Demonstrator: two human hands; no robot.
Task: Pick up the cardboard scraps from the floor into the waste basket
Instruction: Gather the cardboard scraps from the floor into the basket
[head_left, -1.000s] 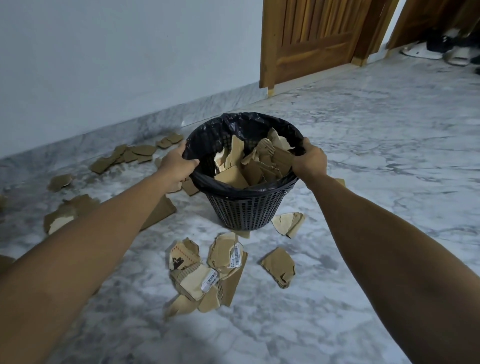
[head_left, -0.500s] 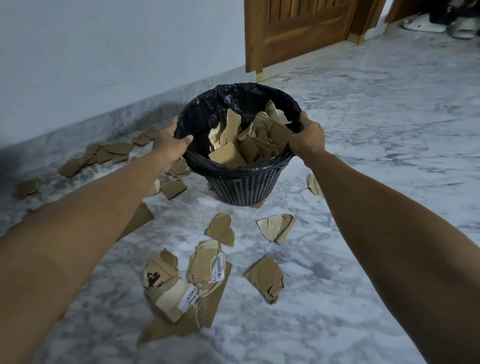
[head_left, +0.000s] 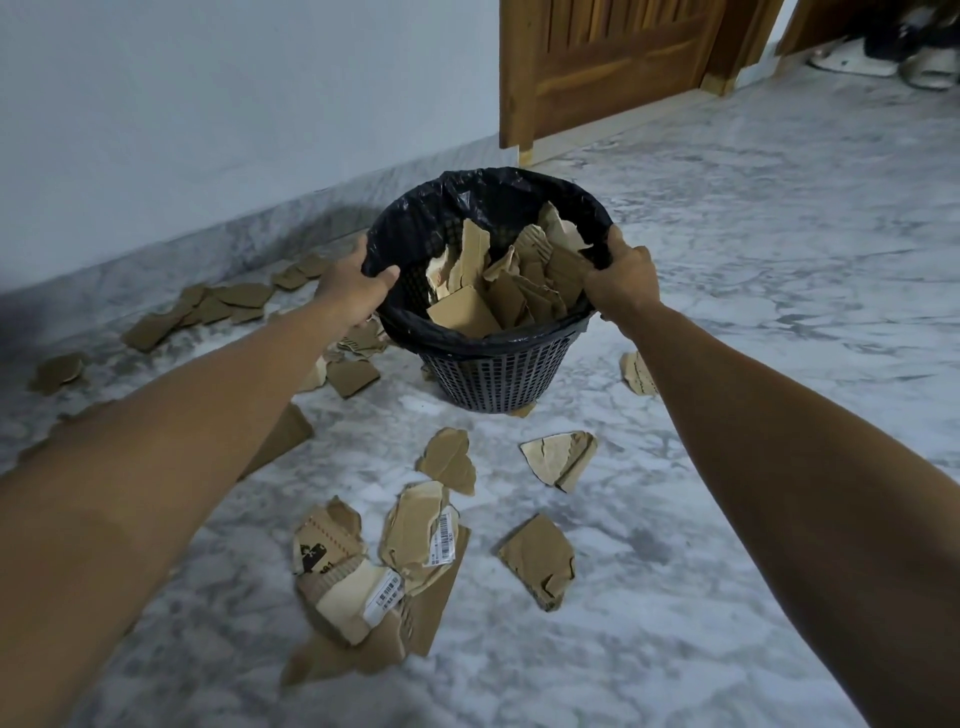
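At the far left, a loose scrap (head_left: 58, 370) lay alone on the marble floor (head_left: 727, 322), and a row of flat scraps (head_left: 208, 309) ran along the base of the grey wall (head_left: 208, 104) at about 10 o'clock from the waste basket (head_left: 493, 374). The left hand (head_left: 353, 288) gripped the basket's rim at its 9 o'clock side, thumb curled over the black bin liner (head_left: 498, 202) and fingers behind it. Below that forearm, more scraps (head_left: 353, 374) lay just beside the basket's base. The basket stood on the floor, tilted toward the camera, and held a heap of torn cardboard (head_left: 498, 291) reaching close to its rim. At 6 o'clock from it lay a small brown scrap (head_left: 449, 460), a pale triangular scrap (head_left: 561, 457), and nearer the camera a pile of labelled scraps (head_left: 374, 571) with a single scrap (head_left: 540, 558) to its right. The right hand (head_left: 621, 283) gripped the rim at 3 o'clock, fingers closed over the liner. One scrap (head_left: 636, 371) lay partly hidden behind the right forearm. A wooden door (head_left: 613, 62) stood at 12 o'clock, and footwear (head_left: 883, 57) at 1 o'clock.
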